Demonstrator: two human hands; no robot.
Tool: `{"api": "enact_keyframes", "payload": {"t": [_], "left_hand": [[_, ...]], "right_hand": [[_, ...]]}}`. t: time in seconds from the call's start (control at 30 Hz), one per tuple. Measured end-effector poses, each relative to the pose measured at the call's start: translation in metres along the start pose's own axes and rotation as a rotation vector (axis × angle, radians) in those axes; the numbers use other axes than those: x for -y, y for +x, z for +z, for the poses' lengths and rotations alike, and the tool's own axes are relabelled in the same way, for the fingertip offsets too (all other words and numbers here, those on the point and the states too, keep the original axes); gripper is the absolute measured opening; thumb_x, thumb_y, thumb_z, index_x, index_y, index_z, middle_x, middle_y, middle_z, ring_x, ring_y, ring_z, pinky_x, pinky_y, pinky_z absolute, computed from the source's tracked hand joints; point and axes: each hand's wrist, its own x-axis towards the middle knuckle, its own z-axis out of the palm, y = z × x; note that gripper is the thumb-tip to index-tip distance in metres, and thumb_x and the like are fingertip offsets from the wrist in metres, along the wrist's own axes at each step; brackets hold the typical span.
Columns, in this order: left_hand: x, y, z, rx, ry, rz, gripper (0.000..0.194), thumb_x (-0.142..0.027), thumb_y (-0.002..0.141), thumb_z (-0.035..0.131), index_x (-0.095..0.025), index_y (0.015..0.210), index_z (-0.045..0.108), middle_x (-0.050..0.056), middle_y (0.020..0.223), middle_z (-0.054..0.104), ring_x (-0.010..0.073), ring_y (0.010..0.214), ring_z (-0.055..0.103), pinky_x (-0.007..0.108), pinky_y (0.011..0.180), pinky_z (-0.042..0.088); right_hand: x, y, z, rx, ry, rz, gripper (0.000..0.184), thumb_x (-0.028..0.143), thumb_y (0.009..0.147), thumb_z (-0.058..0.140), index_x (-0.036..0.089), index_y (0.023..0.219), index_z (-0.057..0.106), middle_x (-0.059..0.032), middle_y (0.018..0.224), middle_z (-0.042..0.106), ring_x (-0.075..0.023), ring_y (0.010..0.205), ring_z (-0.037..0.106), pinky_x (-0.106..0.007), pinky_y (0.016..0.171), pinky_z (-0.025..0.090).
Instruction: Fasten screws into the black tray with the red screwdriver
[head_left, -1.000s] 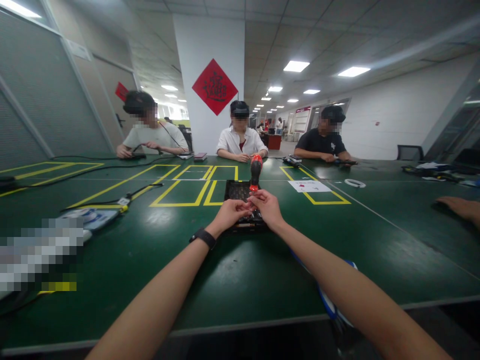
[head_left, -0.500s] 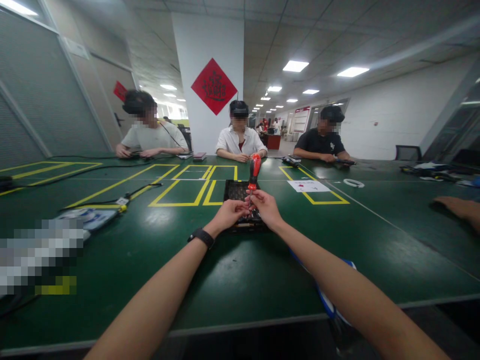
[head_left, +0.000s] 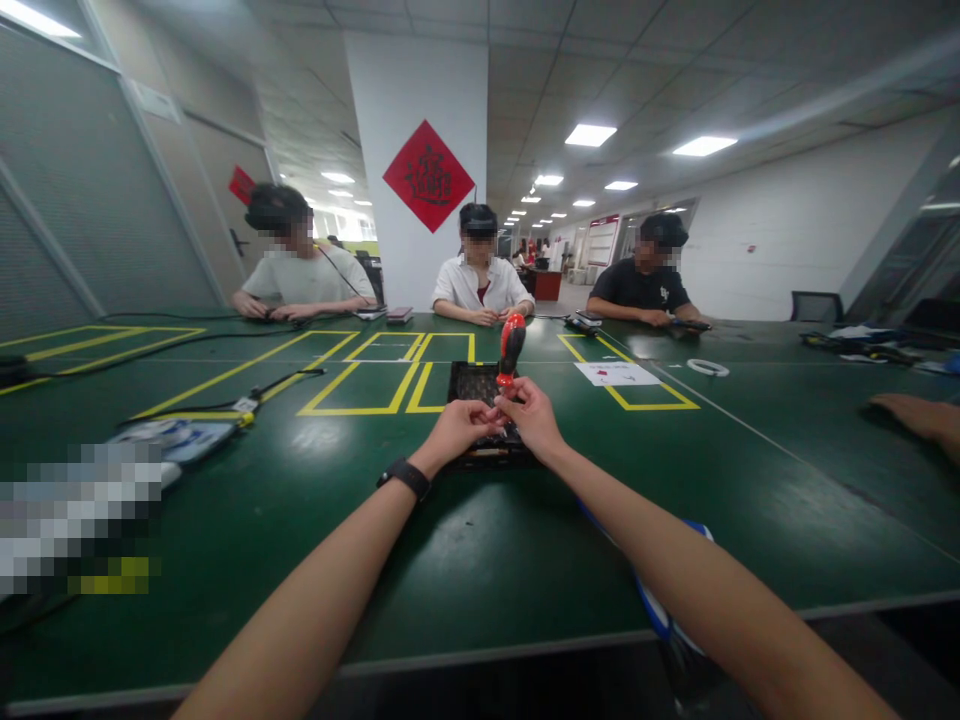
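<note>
A screwdriver (head_left: 512,348) with a red and black handle stands nearly upright, handle end up, leaning slightly right. The fingers of my right hand (head_left: 531,412) are closed around it just below the handle. My left hand (head_left: 463,425) is pinched beside the lower part of the shaft, almost touching my right fingertips. What the left fingers hold, if anything, is too small to make out. Beneath both hands lies a black open tray-like case (head_left: 469,382) with small parts inside, partly hidden by my fingers. The screwdriver's tip is hidden too.
Yellow tape rectangles (head_left: 360,408) mark the green table (head_left: 465,560). A white paper (head_left: 616,374) and a white ring (head_left: 707,368) lie to the right. Cables and a pouch (head_left: 176,438) are at left. Three people sit opposite; another person's hand (head_left: 911,412) rests at far right.
The screwdriver's handle has tipped slightly to the right and sits a little lower. My right fingers have shifted slightly with it, while my left hand has hardly moved.
</note>
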Motion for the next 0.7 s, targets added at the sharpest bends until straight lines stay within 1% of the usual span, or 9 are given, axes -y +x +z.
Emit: {"api": "enact_keyframes", "payload": {"t": [0.07,0.17,0.23,0.33,0.43,0.57,0.7], "left_hand": [[0.0003,-0.0001,0.0000,0.017,-0.010,0.010,0.025,-0.033,0.061,0.065,-0.009,0.067,0.058,-0.003,0.055,0.056,0.0056,0.047,0.045,0.016,0.046,0.031],[0.0016,0.0002,-0.0004,0.039,-0.010,0.032,0.024,-0.032,0.063,0.062,-0.009,0.068,0.059,-0.002,0.057,0.056,0.0055,0.048,0.044,0.016,0.046,0.030],[0.0025,0.0006,-0.0008,0.060,-0.017,0.043,0.024,-0.032,0.065,0.061,-0.009,0.068,0.060,-0.001,0.059,0.057,0.0064,0.049,0.046,0.017,0.047,0.032],[0.0030,0.0011,-0.0013,0.098,-0.064,0.047,0.023,-0.031,0.067,0.059,-0.009,0.073,0.063,0.001,0.066,0.062,0.0092,0.056,0.052,0.019,0.054,0.038],[0.0027,0.0012,-0.0018,0.116,-0.113,0.042,0.022,-0.029,0.068,0.059,-0.009,0.077,0.064,0.004,0.073,0.065,0.0115,0.062,0.056,0.021,0.060,0.041],[0.0007,0.0007,-0.0022,0.098,-0.110,0.016,0.026,-0.031,0.066,0.060,-0.009,0.078,0.064,0.004,0.073,0.065,0.0123,0.063,0.057,0.022,0.061,0.042],[-0.0022,-0.0002,-0.0015,0.041,-0.037,-0.001,0.028,-0.035,0.063,0.063,-0.009,0.073,0.061,0.001,0.062,0.061,0.0090,0.053,0.051,0.019,0.052,0.037]], "right_hand": [[0.0005,-0.0002,-0.0005,0.009,-0.001,0.003,0.028,0.035,0.067,0.062,0.019,0.084,0.046,0.0032,0.074,0.051,-0.0103,0.057,0.060,-0.021,0.048,0.049],[0.0003,0.0002,-0.0022,0.058,-0.007,0.018,0.026,0.038,0.073,0.054,0.018,0.089,0.051,0.0000,0.076,0.055,-0.0104,0.061,0.059,-0.023,0.051,0.049],[-0.0001,0.0007,-0.0035,0.086,-0.014,0.027,0.028,0.038,0.076,0.050,0.017,0.092,0.054,-0.0025,0.079,0.057,-0.0106,0.064,0.058,-0.023,0.053,0.049],[0.0001,0.0013,-0.0043,0.089,-0.035,0.026,0.028,0.035,0.074,0.053,0.016,0.094,0.055,-0.0035,0.080,0.059,-0.0105,0.065,0.057,-0.022,0.054,0.048],[0.0017,0.0012,-0.0036,0.061,-0.068,0.019,0.023,0.033,0.072,0.056,0.016,0.088,0.055,-0.0021,0.077,0.060,-0.0084,0.059,0.055,-0.021,0.052,0.046],[0.0041,0.0009,-0.0023,0.030,-0.077,0.014,0.021,0.032,0.072,0.056,0.016,0.085,0.053,-0.0007,0.075,0.059,-0.0079,0.058,0.055,-0.020,0.052,0.045],[0.0032,0.0012,-0.0019,0.016,-0.055,0.014,0.022,0.033,0.071,0.056,0.017,0.085,0.049,-0.0004,0.078,0.056,-0.0096,0.061,0.059,-0.022,0.053,0.048]]}}
